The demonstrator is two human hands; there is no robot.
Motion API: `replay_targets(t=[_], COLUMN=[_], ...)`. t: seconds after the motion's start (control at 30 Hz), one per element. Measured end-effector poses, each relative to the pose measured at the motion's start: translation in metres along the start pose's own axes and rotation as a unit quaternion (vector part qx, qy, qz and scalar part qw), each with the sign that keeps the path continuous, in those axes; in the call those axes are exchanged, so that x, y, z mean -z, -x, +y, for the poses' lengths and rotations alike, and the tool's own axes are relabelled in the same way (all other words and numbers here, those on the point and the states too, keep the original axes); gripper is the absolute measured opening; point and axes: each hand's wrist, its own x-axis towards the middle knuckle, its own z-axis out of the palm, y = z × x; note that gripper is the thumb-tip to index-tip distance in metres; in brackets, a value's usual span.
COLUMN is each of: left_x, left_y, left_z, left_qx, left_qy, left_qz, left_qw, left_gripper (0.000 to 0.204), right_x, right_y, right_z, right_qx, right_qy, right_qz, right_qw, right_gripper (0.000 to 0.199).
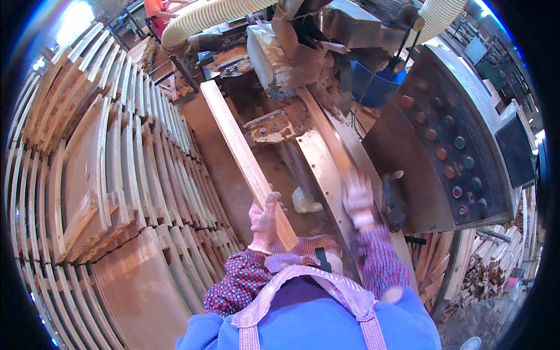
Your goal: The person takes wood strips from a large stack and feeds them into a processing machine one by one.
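My left hand (263,220), in a pale glove, is closed around a long square wooden strip (233,137). The strip slants up and away to the left, its near end by my chest. To the right, another wooden strip (324,129) lies along the metal machine bed (319,166), its far end running under the machine head (291,58). My right hand (358,198), also gloved, is at this strip's near end. Motion smears its fingers, so I cannot tell whether they grip the wood or lie flat on it.
Tall stacks of wooden pieces (125,157) fill the left side. A control panel (449,146) with several red and green buttons stands right, beside a blue bucket (373,84). A ribbed hose (216,22) crosses above. Another person (157,10) is far left. Offcuts (490,262) lie lower right.
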Motion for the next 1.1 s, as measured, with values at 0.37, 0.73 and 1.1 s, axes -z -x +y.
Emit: replay_targets(t=[0.37,0.73,1.1], left_x=[0.021,0.206,0.406], left_y=[-0.045,-0.021,0.0], left_z=[-0.058,0.331,0.369], left_qx=[-0.135,-0.257,0.029], left_qy=[-0.295,-0.65,-0.458], left_qz=[0.002,0.483,0.439], left_qw=[0.946,0.527,0.772], left_gripper=[0.04,0.084,0.048], right_x=[0.09,0.075,-0.015], right_y=[-0.059,0.171,-0.063], right_z=[-0.119,-0.016,0.005], right_qx=[0.0,-0.051,-0.031], right_qy=[-0.644,-0.135,0.086], right_qz=[-0.145,-0.062,-0.128], right_qw=[0.751,0.988,0.987], right_gripper=[0.065,0.071,0.054])
